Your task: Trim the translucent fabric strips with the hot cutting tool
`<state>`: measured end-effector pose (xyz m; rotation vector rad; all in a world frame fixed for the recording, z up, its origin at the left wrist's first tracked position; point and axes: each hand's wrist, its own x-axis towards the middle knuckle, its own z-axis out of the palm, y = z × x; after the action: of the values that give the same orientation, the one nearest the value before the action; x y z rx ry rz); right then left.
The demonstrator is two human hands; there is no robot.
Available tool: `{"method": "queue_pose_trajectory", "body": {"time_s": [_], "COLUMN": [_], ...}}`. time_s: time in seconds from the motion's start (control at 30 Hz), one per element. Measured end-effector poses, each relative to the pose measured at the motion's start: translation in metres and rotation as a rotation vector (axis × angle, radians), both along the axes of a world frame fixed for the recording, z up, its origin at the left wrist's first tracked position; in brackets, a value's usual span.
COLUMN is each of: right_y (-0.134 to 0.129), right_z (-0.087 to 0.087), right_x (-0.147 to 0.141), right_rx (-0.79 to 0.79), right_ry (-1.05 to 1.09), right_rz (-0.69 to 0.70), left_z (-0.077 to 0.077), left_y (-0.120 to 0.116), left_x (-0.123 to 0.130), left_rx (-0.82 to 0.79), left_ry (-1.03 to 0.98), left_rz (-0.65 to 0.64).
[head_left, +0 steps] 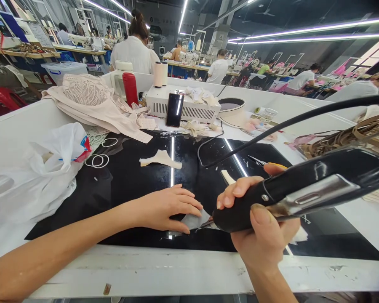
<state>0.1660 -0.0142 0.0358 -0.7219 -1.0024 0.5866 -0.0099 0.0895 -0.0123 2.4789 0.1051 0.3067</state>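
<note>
Gripping a black corded tool (298,185) in the right hand (263,231), curling the fingers around its body and pressing the thumb near its metal lever (322,197). Spreading the left hand (167,207) open, palm down, low over a black mat (123,210). Reaching with those fingers to a small pale scrap (196,219), lying near the mat's front edge between the left hand and the tool's rounded end. Hiding part of the scrap under the fingertips; leaving contact between tool and scrap impossible to tell. Lying beyond on the mat, a cream fabric piece (161,158); near the right fingers, a pale strip (227,176). Looping across from the right edge, a black cord (303,116). Lying to the left, white rings (99,160) beside a white plastic bag (34,172). Leaning upright against a vented white box (197,110), a phone (174,111). Standing left of that box, a red bottle (130,89) near heaped beige lace garments (85,94). Bundling at the right, tan straps (344,132). Sitting farther back, several co-workers (131,54) at rows of machines.
</note>
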Motion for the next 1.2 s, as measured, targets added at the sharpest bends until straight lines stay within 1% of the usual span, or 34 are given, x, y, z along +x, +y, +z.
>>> {"method": "queue_pose_trajectory", "body": {"time_s": [0.23,0.47,0.63,0.83,1.03,1.2], "right_y": [0.002,0.005,0.006,0.006,0.004,0.004], "right_z": [0.0,0.0,-0.001,0.0,0.004,0.002], "right_x": [0.001,0.008,0.009,0.01,0.004,-0.003], "right_rx": [-0.01,0.014,0.023,0.013,0.032,0.041], "right_ry": [-0.008,0.012,0.002,0.006,0.045,0.034], "right_rz": [-0.027,-0.037,-0.048,-0.039,-0.038,-0.015], "left_z": [-0.001,0.003,0.007,0.007,0.005,0.007], "left_y": [-0.001,0.0,0.002,0.004,0.003,0.002], "left_x": [-0.001,-0.005,-0.005,-0.006,-0.005,-0.003], "left_rx": [0.04,-0.014,-0.05,-0.041,-0.084,-0.057], "left_ry": [0.024,0.063,0.097,0.126,0.1,0.094], "left_rz": [0.021,-0.056,-0.068,-0.082,-0.071,-0.067]}}
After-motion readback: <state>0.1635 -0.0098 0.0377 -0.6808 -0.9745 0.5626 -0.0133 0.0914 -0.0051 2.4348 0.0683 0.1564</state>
